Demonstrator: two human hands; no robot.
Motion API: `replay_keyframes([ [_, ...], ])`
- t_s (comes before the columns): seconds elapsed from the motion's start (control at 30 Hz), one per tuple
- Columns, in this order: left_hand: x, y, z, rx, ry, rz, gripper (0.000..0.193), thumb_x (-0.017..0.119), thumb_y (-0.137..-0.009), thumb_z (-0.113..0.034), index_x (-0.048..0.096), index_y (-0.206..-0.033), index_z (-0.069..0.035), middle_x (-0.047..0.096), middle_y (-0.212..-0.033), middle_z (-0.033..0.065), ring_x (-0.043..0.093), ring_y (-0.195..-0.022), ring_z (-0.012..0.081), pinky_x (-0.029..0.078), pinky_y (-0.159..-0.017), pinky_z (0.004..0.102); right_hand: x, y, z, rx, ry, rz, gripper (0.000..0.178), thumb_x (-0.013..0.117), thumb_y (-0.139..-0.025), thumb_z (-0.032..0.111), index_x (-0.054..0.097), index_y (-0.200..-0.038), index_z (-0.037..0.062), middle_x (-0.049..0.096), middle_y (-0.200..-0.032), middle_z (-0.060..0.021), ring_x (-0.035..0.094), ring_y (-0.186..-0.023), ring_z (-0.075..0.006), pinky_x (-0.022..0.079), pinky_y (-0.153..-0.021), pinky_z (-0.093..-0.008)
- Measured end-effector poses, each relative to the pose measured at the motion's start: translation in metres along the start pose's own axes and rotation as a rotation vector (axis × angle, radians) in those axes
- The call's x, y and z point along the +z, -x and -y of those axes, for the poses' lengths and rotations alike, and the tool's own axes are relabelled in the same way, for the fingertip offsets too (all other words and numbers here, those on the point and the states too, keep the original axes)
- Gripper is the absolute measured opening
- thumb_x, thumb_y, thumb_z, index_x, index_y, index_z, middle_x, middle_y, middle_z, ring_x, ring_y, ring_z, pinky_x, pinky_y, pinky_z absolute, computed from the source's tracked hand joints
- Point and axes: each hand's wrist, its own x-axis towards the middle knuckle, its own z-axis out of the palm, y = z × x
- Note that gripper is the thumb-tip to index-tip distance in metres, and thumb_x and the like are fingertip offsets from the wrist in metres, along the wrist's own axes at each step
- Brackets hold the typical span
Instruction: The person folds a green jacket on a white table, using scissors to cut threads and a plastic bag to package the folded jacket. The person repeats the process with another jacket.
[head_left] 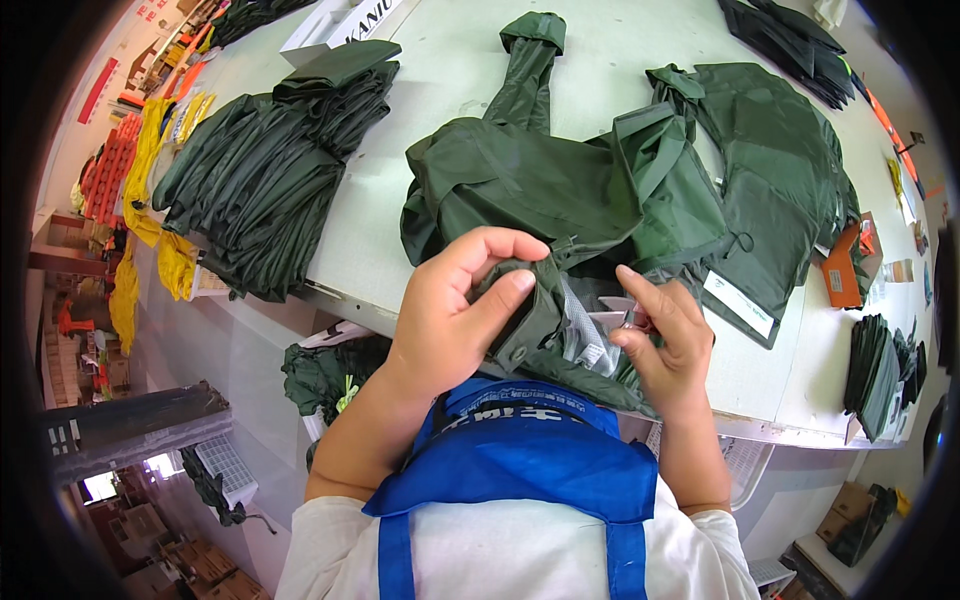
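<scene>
Pinching a fold of the dark green jacket (520, 185) between thumb and fingers, your left hand (455, 315) is curled shut on the fabric right at the near edge of the white table (440, 70). Thumb sits on top of the bunched cloth, fingers wrapped over the back of it. A round snap button shows on the hem just below that hand.

Your right hand (665, 335) is just beside it, fingers bent and closed around something small and thin. It looks like a little tool or snips, but it's too small to tell. Fingertips are touching the pale grey mesh lining (590, 335) that's turned out between your two hands.

The jacket itself lies spread across the table in front of you, one sleeve stretched away toward the far side, and the part you're working on hangs slightly over the near edge against your blue apron (520, 460).

To your left on the same table there's a big stack of folded green garments (265, 185). A second green jacket (780, 190) lies opened up on your right, touching the first, with an orange box (845, 265) just past it. More dark folded pieces (880, 375) sit near the right corner.
</scene>
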Motion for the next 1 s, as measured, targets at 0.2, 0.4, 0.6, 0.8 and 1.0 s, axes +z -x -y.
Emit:
replay_keyframes([
  [0.2, -0.003, -0.007, -0.003, -0.090, 0.212, -0.019, 0.020, 0.055, -0.092, -0.004, 0.057, -0.111, 0.003, 0.061, -0.098, 0.0029, 0.055, -0.086, 0.0055, 0.046, -0.077, 0.0205, 0.007, 0.012, -0.020, -0.292, 0.198, -0.026, 0.056, 0.079, -0.065, 0.018, 0.065, -0.117, 0.0068, 0.056, -0.074, -0.0035, 0.050, -0.065, -0.0217, 0.040, -0.059, -0.0336],
  [0.4, -0.009, -0.010, 0.005, -0.179, 0.552, 0.010, 0.021, 0.056, -0.090, -0.003, 0.056, -0.110, 0.002, 0.061, -0.095, 0.0059, 0.060, -0.084, 0.0091, 0.050, -0.074, 0.0238, 0.011, 0.005, -0.020, -0.329, 0.122, 0.008, 0.052, 0.077, -0.068, 0.019, 0.065, -0.117, 0.0068, 0.056, -0.074, -0.0028, 0.051, -0.066, -0.0215, 0.040, -0.061, -0.0337],
  [0.6, -0.006, -0.009, 0.008, -0.173, 0.536, -0.009, 0.021, 0.057, -0.090, -0.003, 0.056, -0.110, 0.002, 0.062, -0.096, 0.0072, 0.060, -0.085, 0.0104, 0.050, -0.076, 0.0239, 0.017, -0.002, -0.015, -0.339, 0.016, 0.074, 0.051, 0.076, -0.070, 0.022, 0.065, -0.118, 0.0070, 0.056, -0.074, -0.0022, 0.051, -0.066, -0.0208, 0.040, -0.061, -0.0334],
  [0.8, -0.006, -0.006, 0.005, -0.145, 0.529, 0.019, 0.021, 0.058, -0.091, -0.004, 0.056, -0.110, 0.002, 0.063, -0.098, 0.0087, 0.061, -0.088, 0.0116, 0.051, -0.078, 0.0252, 0.012, -0.004, -0.012, -0.362, 0.057, 0.105, 0.049, 0.076, -0.071, 0.021, 0.066, -0.117, 0.0075, 0.054, -0.073, -0.0023, 0.050, -0.064, -0.0207, 0.041, -0.061, -0.0328],
  [1.0, -0.006, -0.005, 0.006, -0.149, 0.561, 0.023, 0.021, 0.058, -0.091, -0.005, 0.056, -0.111, 0.002, 0.063, -0.099, 0.0088, 0.061, -0.088, 0.0120, 0.051, -0.078, 0.0261, 0.010, 0.007, -0.005, -0.033, -0.172, -0.008, 0.048, 0.081, -0.068, 0.023, 0.066, -0.111, 0.0069, 0.056, -0.075, -0.0047, 0.049, -0.062, -0.0183, 0.041, -0.056, -0.0304],
])
